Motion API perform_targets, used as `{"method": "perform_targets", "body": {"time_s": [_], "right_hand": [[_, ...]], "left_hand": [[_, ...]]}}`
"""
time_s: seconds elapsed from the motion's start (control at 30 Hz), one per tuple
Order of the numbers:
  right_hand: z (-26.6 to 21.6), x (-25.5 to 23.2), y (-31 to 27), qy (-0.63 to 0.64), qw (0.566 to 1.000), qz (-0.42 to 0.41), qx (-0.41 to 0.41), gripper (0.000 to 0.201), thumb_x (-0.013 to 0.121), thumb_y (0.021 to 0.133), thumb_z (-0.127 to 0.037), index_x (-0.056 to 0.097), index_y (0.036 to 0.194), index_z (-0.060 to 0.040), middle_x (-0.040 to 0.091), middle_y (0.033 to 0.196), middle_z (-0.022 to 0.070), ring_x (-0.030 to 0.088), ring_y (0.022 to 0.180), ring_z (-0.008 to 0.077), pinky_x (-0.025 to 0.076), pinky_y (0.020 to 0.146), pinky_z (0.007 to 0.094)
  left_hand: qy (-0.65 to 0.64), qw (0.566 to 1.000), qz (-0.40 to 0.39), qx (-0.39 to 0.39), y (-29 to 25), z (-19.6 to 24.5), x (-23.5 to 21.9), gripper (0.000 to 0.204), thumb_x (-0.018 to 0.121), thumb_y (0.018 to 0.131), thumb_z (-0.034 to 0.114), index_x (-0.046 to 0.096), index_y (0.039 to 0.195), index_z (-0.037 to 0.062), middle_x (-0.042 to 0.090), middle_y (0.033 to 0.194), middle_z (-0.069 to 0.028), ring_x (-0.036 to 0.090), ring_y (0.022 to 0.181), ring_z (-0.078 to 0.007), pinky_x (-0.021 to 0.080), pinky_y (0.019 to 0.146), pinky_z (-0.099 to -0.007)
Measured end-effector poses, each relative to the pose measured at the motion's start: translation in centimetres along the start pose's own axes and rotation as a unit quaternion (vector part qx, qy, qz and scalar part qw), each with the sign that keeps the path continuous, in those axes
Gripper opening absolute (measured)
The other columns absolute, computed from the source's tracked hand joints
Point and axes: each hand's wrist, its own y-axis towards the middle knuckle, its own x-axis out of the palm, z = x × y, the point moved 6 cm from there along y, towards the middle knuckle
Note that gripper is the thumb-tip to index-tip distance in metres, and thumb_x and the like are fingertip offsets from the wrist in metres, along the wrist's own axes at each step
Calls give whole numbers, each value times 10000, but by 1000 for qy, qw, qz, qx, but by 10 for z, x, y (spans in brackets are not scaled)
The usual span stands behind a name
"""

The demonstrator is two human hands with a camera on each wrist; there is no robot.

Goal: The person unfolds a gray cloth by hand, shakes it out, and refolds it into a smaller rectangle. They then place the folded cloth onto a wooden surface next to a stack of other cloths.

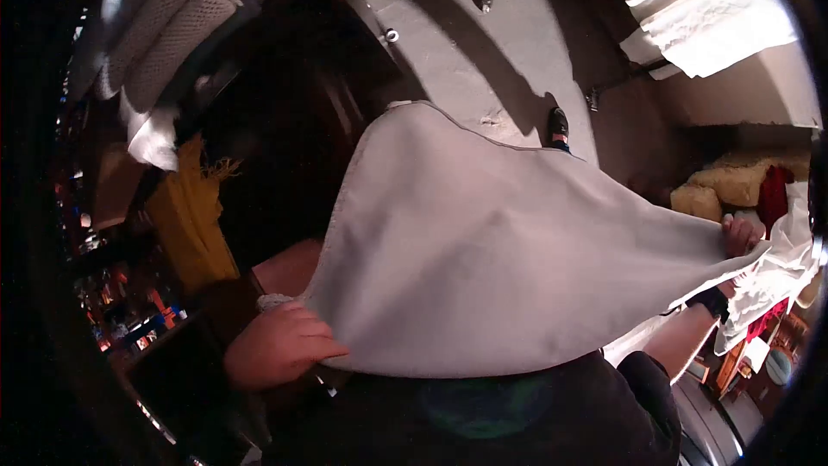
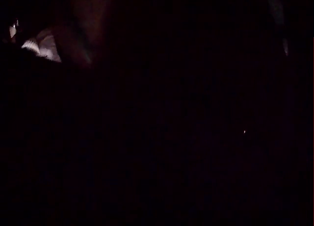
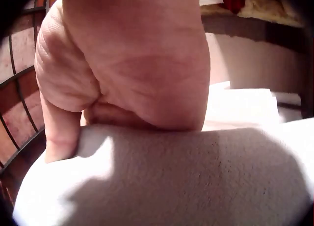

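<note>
A large pale grey cloth point(image 1: 483, 267) is spread in front of the dark-shirted torso, sagging between two hands. At the lower left, my left hand point(image 1: 280, 343) pinches one corner, with a bunched bit of fabric showing behind the knuckles. My right hand point(image 1: 742, 235) grips the far right end, where the cloth narrows into folds. Seen from the right wrist, the palm and thumb of that hand point(image 3: 137, 64) press around the cloth's edge point(image 3: 162, 182), and most fingers are hidden behind it. The left wrist view is almost wholly dark.
A cream knitted piece with fringe point(image 1: 172, 30) hangs at the upper left, above a mustard fringed cloth point(image 1: 194, 216). White fabric point(image 1: 707, 9) hangs at the upper right. Folded yellow textiles point(image 1: 720, 185) lie beyond the right hand. A shoe point(image 1: 559, 128) shows on the grey floor point(image 1: 440, 43).
</note>
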Motion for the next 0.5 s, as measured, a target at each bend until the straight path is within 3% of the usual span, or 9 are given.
{"method": "perform_targets", "body": {"time_s": [0.03,0.17,0.23,0.3,0.33,0.37,0.4,0.43,0.5], "right_hand": [[2,26,12,-32,998,10,49,318,662,893,-380,446,835,-154,346,675,-25,344,686,148,294,798,335],[3,6,26,-6,996,87,18,301,632,921,-364,444,828,-148,322,713,-16,346,723,153,329,851,344],[-8,-3,35,-86,991,97,-18,247,628,926,-313,515,965,-96,409,795,3,402,785,171,349,902,364],[-17,-33,37,-107,989,98,-19,315,619,930,-257,548,1143,-37,519,920,32,488,891,188,378,962,386],[-20,-37,39,-108,989,103,-1,343,603,941,-218,533,1212,-20,558,1024,58,526,976,193,404,984,380],[-23,-42,41,-109,988,108,17,380,587,952,-179,518,1282,-3,597,1127,83,565,1061,199,431,1005,375],[-29,-51,45,-143,973,180,-4,368,579,965,-168,525,1287,2,602,1164,104,578,1082,216,452,993,370],[-34,-51,50,-177,951,252,-21,357,571,977,-156,532,1292,8,608,1201,124,592,1103,234,473,980,366],[-38,-29,72,-241,923,299,-30,363,569,989,-175,536,1301,7,605,1209,104,582,1116,222,475,969,346]], "left_hand": [[3,1000,4,-11,-1,0,-1,384,652,681,17,692,1054,100,660,936,-55,608,843,-265,442,774,-381],[-22,991,117,-65,-10,-7,-9,336,658,685,18,691,1012,86,651,873,-86,607,831,-294,451,771,-406],[-32,982,162,-87,-11,-17,-5,302,658,689,18,690,982,81,646,846,-94,607,823,-303,455,760,-412],[17,928,341,-152,-18,-37,-15,221,651,694,21,679,908,66,645,817,-106,601,802,-327,462,725,-416],[17,926,345,-153,-14,-44,-14,221,651,694,21,679,908,66,645,817,-106,601,802,-327,462,725,-416],[42,901,379,-208,-11,-55,-19,178,643,722,25,671,894,60,646,826,-118,609,782,-316,467,706,-397],[67,871,412,-261,-9,-67,-25,136,635,750,28,662,880,54,647,835,-131,617,762,-305,472,686,-378],[69,870,415,-259,-1,-77,-26,136,635,750,28,662,880,54,647,835,-131,617,762,-305,472,686,-378],[-110,822,470,-303,8,-109,-30,77,618,867,73,655,923,36,671,845,-108,641,753,-229,478,683,-329]]}}
